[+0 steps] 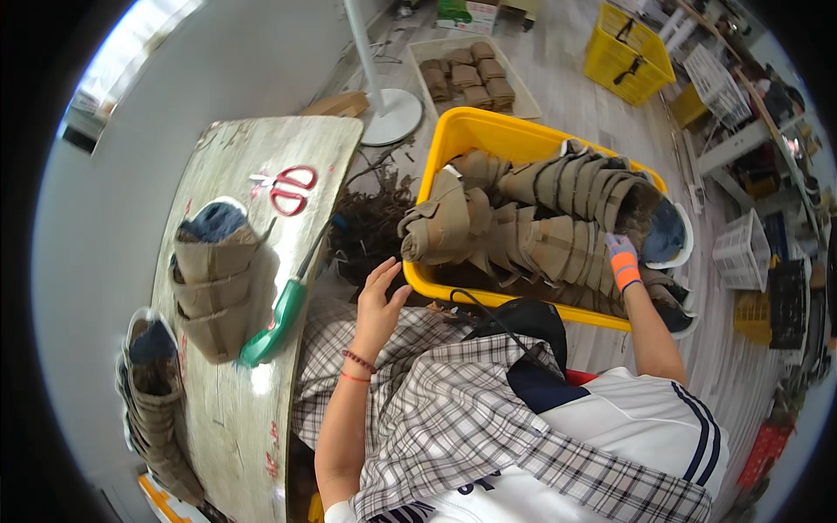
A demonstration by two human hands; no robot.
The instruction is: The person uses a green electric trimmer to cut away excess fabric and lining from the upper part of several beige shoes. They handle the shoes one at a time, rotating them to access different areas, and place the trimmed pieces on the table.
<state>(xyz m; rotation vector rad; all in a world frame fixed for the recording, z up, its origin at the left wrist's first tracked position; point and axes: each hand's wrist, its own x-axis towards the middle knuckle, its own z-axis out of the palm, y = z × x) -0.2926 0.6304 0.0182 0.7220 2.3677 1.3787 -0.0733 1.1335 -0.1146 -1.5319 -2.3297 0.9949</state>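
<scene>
- At the far-left side, a brown row (157, 401) is seen beside the table's left edge.
- The table (235, 427) is bounded on its right by a long edge; on its top a brown stack (212, 283), a green-handled tool (279, 327) and red-handled scissors (292, 189) are laid, the scissors farthest.
- Between table and bin, the gap is partly taken up by dark scraps (375, 213).
- The left hand (379, 305) is held just beside the bin's near-left corner, fingers loosely parted, nothing grasped.
- In the yellow bin (471, 131), brown fabric pieces (567, 248) are nested in rows, curved and seamed; dark fleecy lining is shown at some edges.
- The right hand (623, 253) is set against the rows' right part; whether anything is gripped cannot be told.
- Farther right, pale floor (671, 187) is left between bin and shelving (741, 148).
</scene>
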